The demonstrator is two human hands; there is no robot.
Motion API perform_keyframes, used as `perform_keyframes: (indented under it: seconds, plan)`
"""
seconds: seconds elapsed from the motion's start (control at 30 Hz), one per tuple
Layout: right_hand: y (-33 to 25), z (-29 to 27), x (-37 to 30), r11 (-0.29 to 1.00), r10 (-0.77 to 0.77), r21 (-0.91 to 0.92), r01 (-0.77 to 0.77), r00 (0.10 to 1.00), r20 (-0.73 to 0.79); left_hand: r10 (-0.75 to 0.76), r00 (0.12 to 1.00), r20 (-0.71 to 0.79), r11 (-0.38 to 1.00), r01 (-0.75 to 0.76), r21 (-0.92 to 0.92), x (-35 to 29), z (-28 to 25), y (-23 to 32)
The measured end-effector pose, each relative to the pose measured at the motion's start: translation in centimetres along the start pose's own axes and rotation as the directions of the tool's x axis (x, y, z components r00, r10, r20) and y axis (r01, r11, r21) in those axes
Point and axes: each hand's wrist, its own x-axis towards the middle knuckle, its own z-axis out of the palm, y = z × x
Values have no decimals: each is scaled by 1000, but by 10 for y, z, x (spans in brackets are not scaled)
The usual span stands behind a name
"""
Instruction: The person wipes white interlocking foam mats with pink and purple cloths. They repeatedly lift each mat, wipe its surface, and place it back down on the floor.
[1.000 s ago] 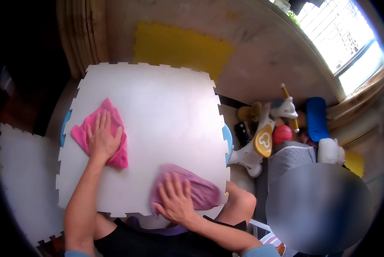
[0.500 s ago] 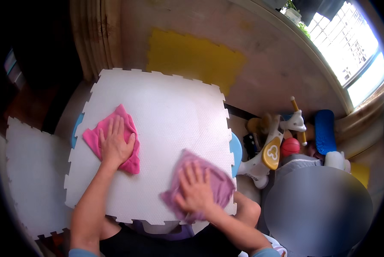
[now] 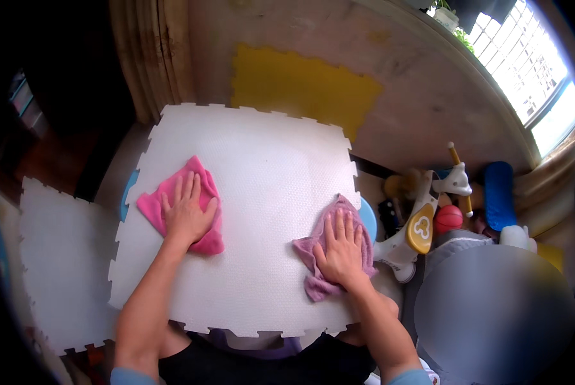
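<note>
A bumpy white mat (image 3: 262, 192) (puzzle edges) lies on the floor. The left hand (image 3: 186, 215) is flat on a pink cloth (image 3: 207, 240); the right hand (image 3: 340, 251) is flat on a purple cloth (image 3: 316, 285).

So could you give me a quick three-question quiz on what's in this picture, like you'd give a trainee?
1. True or false: the left hand lies flat on the bright pink cloth.
2. Which cloth lies under the right hand? A) bright pink cloth B) mauve cloth C) a yellow one
3. Fill in: both cloths lie on a white foam ____ with jigsaw edges.

Key:
1. True.
2. B; it sits near the right edge.
3. The mat.
</note>
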Motion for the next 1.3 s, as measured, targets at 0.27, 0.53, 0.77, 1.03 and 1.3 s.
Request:
perform_keyframes:
  seconds: [0.27, 0.53, 0.77, 1.03, 1.3]
  plan:
    - [6, 3, -10, 1000, 26, -16, -26, 1000, 7, 604, 797, -7, 794, -602, -91, -158, 40, 120]
    - [-11, -5, -16, 995, 97, 35, -98, 995, 40, 245, 969, -11, 956, -240, 170, -200, 15, -43]
    - [-8, 7, -11, 999, 40, 37, -38, 998, -39, 452, 887, -99, 891, -453, 5, -141, 55, 70]
    - [-8, 3, -18, 996, 62, 61, -59, 997, -39, 277, 959, 59, 958, -281, 62, -189, 13, -27]
    - [-11, 0, -14, 997, 52, 56, -51, 998, -21, 469, 882, -46, 883, -468, 19, -139, 43, 65]
